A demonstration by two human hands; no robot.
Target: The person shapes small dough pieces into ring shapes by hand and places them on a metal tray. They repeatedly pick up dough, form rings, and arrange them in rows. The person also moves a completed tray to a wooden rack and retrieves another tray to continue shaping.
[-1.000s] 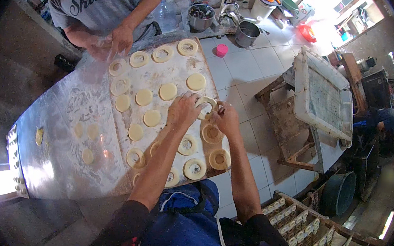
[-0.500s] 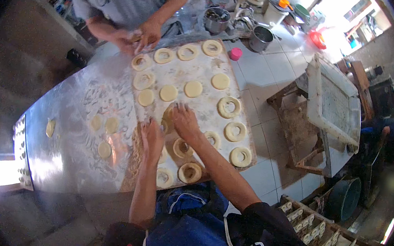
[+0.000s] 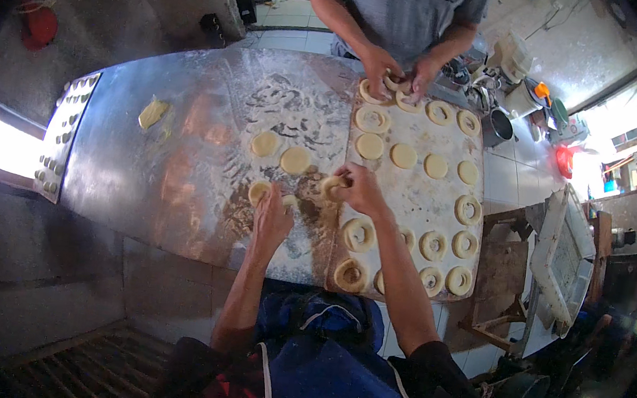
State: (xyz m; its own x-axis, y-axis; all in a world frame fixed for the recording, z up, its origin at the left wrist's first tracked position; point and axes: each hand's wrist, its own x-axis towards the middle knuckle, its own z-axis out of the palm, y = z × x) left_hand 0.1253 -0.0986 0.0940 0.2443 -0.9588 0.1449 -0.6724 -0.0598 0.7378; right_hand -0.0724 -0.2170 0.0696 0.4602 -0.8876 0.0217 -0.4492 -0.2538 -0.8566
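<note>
My left hand (image 3: 274, 216) is low over the floured metal table, its fingers closed at the edge of a flat dough disc (image 3: 259, 191), which they partly cover. A small pale bit of dough (image 3: 290, 200) shows by its thumb. At the left edge of the floured board, my right hand (image 3: 361, 191) pinches a dough ring (image 3: 330, 188). Two more dough discs (image 3: 295, 160) lie just beyond my left hand. On the board (image 3: 411, 192) are several dough rings (image 3: 359, 234) and a row of flat dough discs (image 3: 404, 156). My right forearm hides some of the rings.
Across the table a co-worker's hands (image 3: 395, 84) handle dough rings at the board's far edge. A dough lump (image 3: 153, 114) sits on the left part of the metal table (image 3: 122, 172). A tray of small pieces (image 3: 67, 136) stands far left, a white plastic crate (image 3: 564, 261) at right.
The view has swung left. From the board's middle, my right hand has moved to its left edge with a dough ring, and my left hand has moved onto a disc on the metal table.
</note>
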